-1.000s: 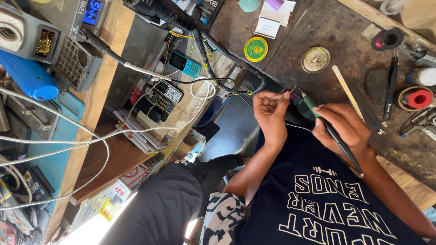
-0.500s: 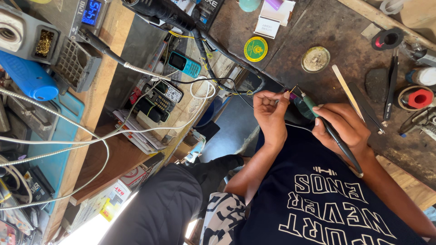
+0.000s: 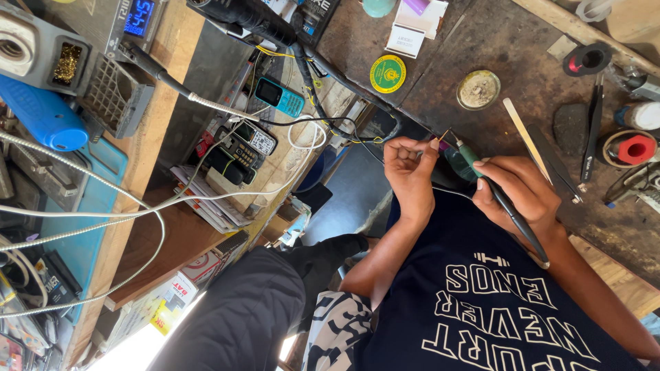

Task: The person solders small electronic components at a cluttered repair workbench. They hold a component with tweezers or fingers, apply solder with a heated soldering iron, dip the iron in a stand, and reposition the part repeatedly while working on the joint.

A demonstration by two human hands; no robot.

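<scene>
Dark, scuffed and stained, the worktop [image 3: 522,48] lies ahead of me past my dark printed shirt [image 3: 495,309], crowded with small repair gear. My left hand [image 3: 409,172] sits near the worktop's front edge with its fingers [image 3: 427,145] pinched tight on a thin wire [image 3: 443,135]; the piece is too small for me to tell more about it. My right hand [image 3: 519,189] is just beside it, fingers clenched in a pen grip around a soldering iron [image 3: 469,156] with a green collar. The iron's tip points at the spot where my left fingertips meet, and its dark handle runs back under my palm towards my forearm.

Beyond my hands a round yellow-and-green tin [image 3: 388,73] and an open round tin of greyish paste [image 3: 478,89] lie well apart from each other. A pale flat stick [image 3: 524,127] lies near my right hand. Farther right are black tweezers [image 3: 591,134], a red roll of tape [image 3: 631,148] and a black roll of tape [image 3: 586,59].

To my left, below the worktop, a shelf carries a teal phone [image 3: 278,96] and two keypad phones [image 3: 251,141] among looping white cables [image 3: 137,209]. A station with a blue lit display [image 3: 141,17] stands at the upper left, with a blue tool [image 3: 41,115] just below it.
</scene>
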